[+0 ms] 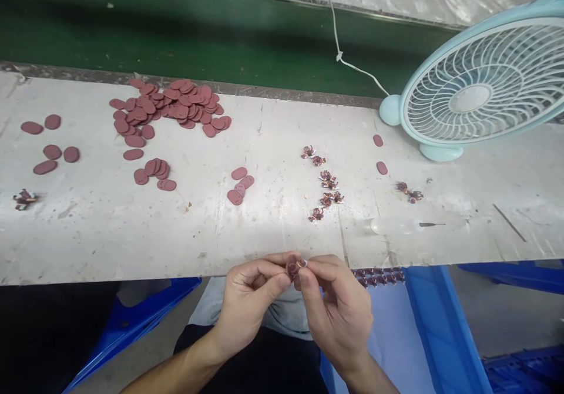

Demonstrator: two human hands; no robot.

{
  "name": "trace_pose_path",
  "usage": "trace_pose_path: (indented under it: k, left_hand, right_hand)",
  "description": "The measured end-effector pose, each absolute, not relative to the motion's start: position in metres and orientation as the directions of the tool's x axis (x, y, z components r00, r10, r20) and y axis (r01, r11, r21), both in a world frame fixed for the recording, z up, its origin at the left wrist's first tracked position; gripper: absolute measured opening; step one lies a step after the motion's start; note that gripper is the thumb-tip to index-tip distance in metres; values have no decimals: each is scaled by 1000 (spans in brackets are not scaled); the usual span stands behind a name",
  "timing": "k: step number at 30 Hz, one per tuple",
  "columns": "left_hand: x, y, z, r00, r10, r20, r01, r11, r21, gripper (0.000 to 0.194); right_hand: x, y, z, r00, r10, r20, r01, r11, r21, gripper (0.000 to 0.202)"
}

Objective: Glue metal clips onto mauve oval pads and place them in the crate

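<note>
My left hand point(247, 300) pinches a reddish-brown oval disc point(291, 265) between thumb and fingers, just off the table's front edge. Against it, my right hand point(339, 306) grips a small painted figurine point(302, 263), brown with white and orange bits. The two pieces touch or overlap; my fingertips hide whether they are joined. Beyond my hands, several similar figurines point(326, 177) lie in a loose column on the table. A small group of oval discs point(240, 189) lies to their left.
A big heap of discs point(176, 103) lies at the back left. A light-blue fan point(471, 97) stands at the right, its white cable point(359, 70) running backward. A translucent needle-tipped bottle point(396, 226) lies in front of it. Below the edge, a blue tray point(445, 329) holds rows of figurines.
</note>
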State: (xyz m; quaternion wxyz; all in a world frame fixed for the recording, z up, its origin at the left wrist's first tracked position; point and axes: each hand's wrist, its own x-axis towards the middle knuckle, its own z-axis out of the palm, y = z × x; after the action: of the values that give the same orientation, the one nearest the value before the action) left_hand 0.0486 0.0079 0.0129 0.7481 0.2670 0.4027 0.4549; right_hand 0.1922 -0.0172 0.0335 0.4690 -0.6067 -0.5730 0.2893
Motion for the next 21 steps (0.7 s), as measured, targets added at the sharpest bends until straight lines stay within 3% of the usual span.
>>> trace_pose_path:
  k: [8, 14, 21]
  left_hand:
    - [49, 9, 10, 257, 909, -327, -471, 413, 779, 11]
    - [49, 10, 9, 221, 917, -331, -436, 396, 808, 9]
    - [47, 17, 18, 241, 934, -263, -339, 335, 879, 5]
  right_hand:
    - [194, -16, 36, 205, 960, 192, 438, 86, -895, 19]
    - [196, -22, 37, 179, 970, 162, 406, 78, -911, 36]
    - [201, -26, 37, 257, 966, 27, 161, -15, -987, 30]
